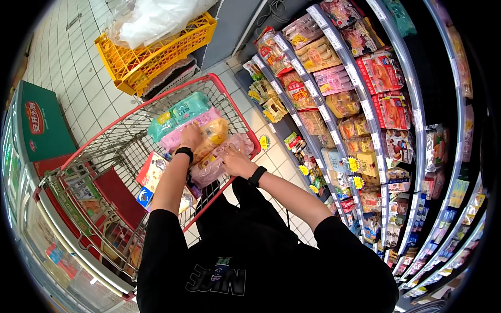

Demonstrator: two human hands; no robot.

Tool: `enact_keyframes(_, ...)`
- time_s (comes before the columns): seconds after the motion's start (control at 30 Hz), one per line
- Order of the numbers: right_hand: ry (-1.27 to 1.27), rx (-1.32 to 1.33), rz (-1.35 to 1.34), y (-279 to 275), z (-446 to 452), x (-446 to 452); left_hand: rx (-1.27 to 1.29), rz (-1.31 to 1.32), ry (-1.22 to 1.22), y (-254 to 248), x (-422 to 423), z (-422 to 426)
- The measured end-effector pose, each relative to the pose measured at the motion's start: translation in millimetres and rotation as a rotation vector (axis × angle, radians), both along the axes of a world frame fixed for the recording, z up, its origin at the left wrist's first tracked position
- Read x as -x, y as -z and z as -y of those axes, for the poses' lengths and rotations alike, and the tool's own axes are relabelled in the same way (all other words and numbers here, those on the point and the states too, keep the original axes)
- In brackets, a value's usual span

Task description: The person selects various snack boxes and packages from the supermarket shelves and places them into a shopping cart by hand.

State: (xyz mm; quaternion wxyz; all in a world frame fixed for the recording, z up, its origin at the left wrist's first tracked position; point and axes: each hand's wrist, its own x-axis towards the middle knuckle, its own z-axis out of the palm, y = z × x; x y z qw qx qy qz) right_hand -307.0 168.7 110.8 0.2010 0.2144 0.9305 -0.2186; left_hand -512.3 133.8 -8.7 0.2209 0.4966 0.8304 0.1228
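Both my hands reach into the red-rimmed shopping cart (222,86). My left hand (191,136) has its fingers curled at the edge of a packet of golden bread rolls (214,131), beside a flat pink packet (172,140). My right hand (236,160) grips the crinkled wrap of a pale pink bread packet (207,168) nearest me. A teal-green packet (180,113) lies at the far side of this row. Below my left wrist, a white, red and blue box (153,172) stands in the cart, partly covered by my forearm.
Shelves of packaged bread and snacks (343,104) with yellow price tags rise on the right. A yellow crate (120,65) carrying a clear plastic bag (156,21) stands beyond the cart. A glass-topped freezer (39,229) and a green box (39,122) border the left side.
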Motion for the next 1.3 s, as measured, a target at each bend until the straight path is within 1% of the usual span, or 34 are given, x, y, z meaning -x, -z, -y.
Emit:
enact_keyframes(0.03, -0.003, 0.001, 0.000, 3.7, -1.4, 0.4, 0.001, 0.000, -0.003, -2.7, 5.5, 0.2)
enact_keyframes(0.1, 0.008, 0.069, 0.011, 14.4, -4.6, 0.0, 0.016, 0.143, -0.041, -12.0, 16.5, 1.8)
enact_keyframes(0.13, 0.005, 0.070, 0.011, 21.1, -4.4, -4.6, 0.055, 0.182, -0.017, -23.0, 12.1, 4.7)
enact_keyframes(0.17, 0.083, 0.134, -0.002, 26.3, -4.1, -11.6, 0.056, 0.182, -0.020, -27.3, 4.4, 5.7)
enact_keyframes(0.2, 0.157, 0.199, -0.018, 28.4, -4.3, -14.0, 0.026, 0.178, -0.033, -22.6, -1.0, 7.5)
enact_keyframes(0.27, 0.155, 0.192, -0.010, 25.0, -6.1, -13.0, -0.048, 0.174, -0.029, -7.8, -5.8, 14.2)
enact_keyframes(0.3, 0.161, 0.178, 0.004, 21.9, -9.7, -13.5, -0.052, 0.171, -0.033, -7.6, -7.4, 15.4)
enact_keyframes(0.33, 0.163, 0.228, 0.065, 9.3, -15.5, -9.6, -0.037, 0.176, -0.018, -9.9, -10.8, 16.4)
enact_keyframes(0.37, 0.159, 0.224, 0.062, -3.6, -19.0, -6.2, -0.023, 0.181, -0.004, -12.4, -16.1, 18.3)
enact_keyframes(0.4, 0.139, 0.188, 0.147, -12.7, -22.3, -4.8, -0.060, 0.160, 0.007, -25.6, -25.3, 25.4)
enact_keyframes(0.43, 0.120, 0.150, 0.231, -14.4, -25.7, -6.9, -0.021, 0.166, 0.056, -35.2, -32.6, 28.9)
enact_keyframes(0.47, 0.170, 0.088, 0.152, 0.4, -24.6, -17.4, -0.033, 0.183, 0.076, -44.8, -42.4, 32.8)
enact_keyframes(0.5, 0.162, 0.091, 0.148, 5.9, -27.5, -19.5, -0.038, 0.199, 0.093, -55.0, -49.0, 39.6)
enact_keyframes(0.53, 0.156, 0.144, 0.186, 9.7, -31.8, -19.8, -0.035, 0.194, 0.086, -41.7, -55.4, 45.3)
enact_keyframes(0.57, 0.149, 0.197, 0.225, 14.4, -35.2, -19.5, -0.095, 0.195, 0.081, -26.8, -62.5, 48.3)
enact_keyframes(0.6, 0.142, 0.206, 0.228, 18.3, -35.6, -18.0, -0.154, 0.198, 0.075, -28.5, -65.2, 50.4)
enact_keyframes(0.63, 0.134, 0.210, 0.226, 21.5, -35.7, -18.7, -0.149, 0.194, 0.066, -29.7, -66.5, 51.4)
enact_keyframes(0.7, 0.100, 0.140, 0.261, 30.0, -36.3, -20.5, -0.036, 0.408, 0.013, -30.0, -67.4, 51.4)
enact_keyframes(0.77, 0.112, 0.164, 0.274, 41.6, -38.9, -18.6, -0.039, 0.395, 0.014, -15.9, -68.8, 50.8)
enact_keyframes(0.83, 0.085, 0.236, 0.395, 53.0, -46.3, -13.1, 0.169, 0.523, 0.045, -28.4, -74.5, 50.7)
enact_keyframes(0.87, 0.034, 0.214, 0.511, 57.9, -48.7, -10.0, 0.192, 0.491, 0.037, -32.2, -78.6, 51.1)
enact_keyframes(0.9, 0.019, 0.218, 0.505, 62.2, -47.3, -10.2, 0.196, 0.485, 0.023, -32.2, -81.0, 50.0)
enact_keyframes(0.97, 0.087, 0.193, 0.432, 68.6, -45.2, -13.1, 0.252, 0.496, -0.014, -33.5, -82.8, 49.3)
enact_keyframes(1.0, -0.032, 0.083, 0.437, 76.8, -48.3, -14.8, 0.249, 0.501, 0.005, -8.3, -83.8, 48.9)
enact_keyframes(1.03, -0.043, 0.086, 0.430, 64.0, -48.3, -11.9, 0.252, 0.494, -0.006, -35.4, -79.2, 48.1)
enact_keyframes(1.1, 0.052, 0.272, 0.458, 39.4, -49.9, -9.7, 0.442, 0.572, -0.003, -85.3, -73.7, 44.9)
enact_keyframes(1.13, 0.013, 0.318, 0.406, 32.8, -51.5, -9.6, 0.415, 0.580, 0.030, -72.6, -74.4, 44.3)
enact_keyframes(1.17, 0.048, 0.319, 0.428, 24.4, -52.6, -13.6, 0.417, 0.570, 0.015, -60.8, -74.9, 44.6)
enact_keyframes(1.2, -0.010, 0.381, 0.366, 8.7, -51.1, -14.9, 0.403, 0.612, 0.011, -52.0, -71.8, 47.5)
enact_keyframes(1.23, -0.070, 0.443, 0.304, 4.4, -53.3, -24.6, 0.389, 0.654, 0.008, -62.1, -66.6, 50.1)
enact_keyframes(1.27, -0.112, 0.452, 0.257, 0.0, -53.7, -35.2, 0.268, 0.641, -0.081, -73.9, -65.5, 60.7)
enact_keyframes(1.3, -0.158, 0.464, 0.205, 1.6, -51.0, -45.6, 0.212, 0.599, -0.123, -44.7, -61.2, 72.5)
